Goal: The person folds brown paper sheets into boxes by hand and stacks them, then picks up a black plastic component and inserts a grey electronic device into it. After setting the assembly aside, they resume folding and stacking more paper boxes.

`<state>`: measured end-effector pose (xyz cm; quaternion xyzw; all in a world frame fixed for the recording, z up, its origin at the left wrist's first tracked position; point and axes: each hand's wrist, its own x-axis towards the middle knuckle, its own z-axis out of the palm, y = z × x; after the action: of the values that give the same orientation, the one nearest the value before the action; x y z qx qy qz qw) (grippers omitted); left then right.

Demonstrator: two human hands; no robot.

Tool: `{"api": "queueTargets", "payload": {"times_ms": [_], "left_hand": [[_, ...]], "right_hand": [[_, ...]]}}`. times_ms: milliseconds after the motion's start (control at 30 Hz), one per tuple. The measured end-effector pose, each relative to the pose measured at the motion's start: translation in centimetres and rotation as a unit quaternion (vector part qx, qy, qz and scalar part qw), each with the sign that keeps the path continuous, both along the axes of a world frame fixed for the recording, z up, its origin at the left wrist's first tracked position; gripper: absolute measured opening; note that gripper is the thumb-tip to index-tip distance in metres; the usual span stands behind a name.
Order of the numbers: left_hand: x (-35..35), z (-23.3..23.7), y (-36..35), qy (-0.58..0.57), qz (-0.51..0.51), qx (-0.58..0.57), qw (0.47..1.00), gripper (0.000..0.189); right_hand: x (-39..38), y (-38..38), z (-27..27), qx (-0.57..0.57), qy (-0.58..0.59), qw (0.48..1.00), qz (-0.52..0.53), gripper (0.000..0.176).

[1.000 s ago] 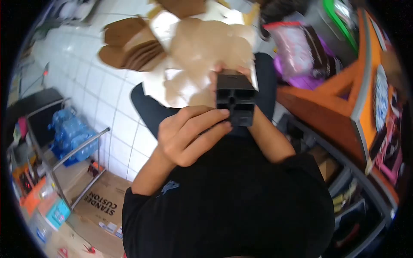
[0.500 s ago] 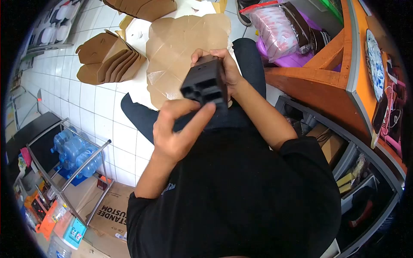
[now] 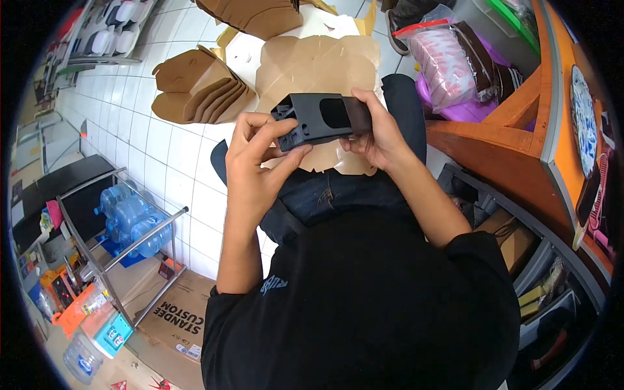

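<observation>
A black rectangular plastic box (image 3: 312, 117) with a rounded window in its side lies sideways in front of me, above my lap. My right hand (image 3: 379, 138) grips its right end, where a dark brown part (image 3: 358, 116) shows. My left hand (image 3: 260, 153) is at the opposite, open end, thumb and fingers closed round its edge near some small inner parts. Beneath the box lies a flat brown cardboard sheet (image 3: 312, 62) with scalloped edges, partly hidden by the box and hands.
Folded brown cartons (image 3: 201, 91) stand nested on the left, more cartons (image 3: 253, 16) behind. A bag of pink-and-white items (image 3: 445, 68) and an orange wooden cabinet (image 3: 494, 140) are on the right. Water bottles (image 3: 133, 218) and a metal frame (image 3: 146, 237) stand at left.
The black box has turned from pointing toward me to lying sideways, showing its window. My left fingers have closed on its open end. The camera view has shifted somewhat.
</observation>
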<state>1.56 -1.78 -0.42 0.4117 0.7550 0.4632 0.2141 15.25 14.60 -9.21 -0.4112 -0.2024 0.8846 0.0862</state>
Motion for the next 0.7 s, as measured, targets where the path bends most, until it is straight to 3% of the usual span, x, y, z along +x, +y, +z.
{"api": "queueTargets", "payload": {"times_ms": [133,233,333,367,400,467,533,633,700], "left_hand": [[-0.1,0.5,-0.2,-0.006,0.019,0.017,1.0,0.033],[-0.6,-0.2,-1.2,0.068,-0.047,0.033,0.996,0.045],[1.5,-0.2,-0.8,-0.03,0.017,0.261,0.965,0.067],[1.0,-0.6,-1.3,0.037,-0.015,0.281,0.959,0.082],[0.7,-0.2,-1.1,0.049,-0.022,0.322,0.945,0.076],[0.3,1.5,-0.6,0.092,-0.009,0.391,0.916,0.055],[0.4,3.6,-3.6,0.14,0.106,0.379,0.909,0.062],[-0.9,10.7,-4.3,0.404,0.125,0.546,0.723,0.042],[0.3,16.0,-6.6,0.462,0.189,0.635,0.589,0.053]], "right_hand": [[-0.2,-0.2,0.7,0.027,0.037,0.999,0.021,0.04],[-0.3,-0.6,0.9,0.076,0.064,0.995,-0.021,0.044],[0.2,-0.1,-0.6,0.024,0.229,0.972,-0.04,0.048],[0.3,0.3,-1.0,-0.018,0.289,0.956,-0.048,0.05],[0.4,0.7,-1.4,-0.061,0.348,0.934,-0.059,0.053],[0.3,2.2,-2.3,-0.02,0.443,0.896,-0.015,0.054],[0.3,3.2,-2.2,0.032,0.446,0.894,-0.014,0.055],[0.6,3.8,-1.9,0.085,0.41,0.907,-0.04,0.054],[0.9,3.8,-0.5,0.077,0.387,0.918,-0.042,0.052]]}}
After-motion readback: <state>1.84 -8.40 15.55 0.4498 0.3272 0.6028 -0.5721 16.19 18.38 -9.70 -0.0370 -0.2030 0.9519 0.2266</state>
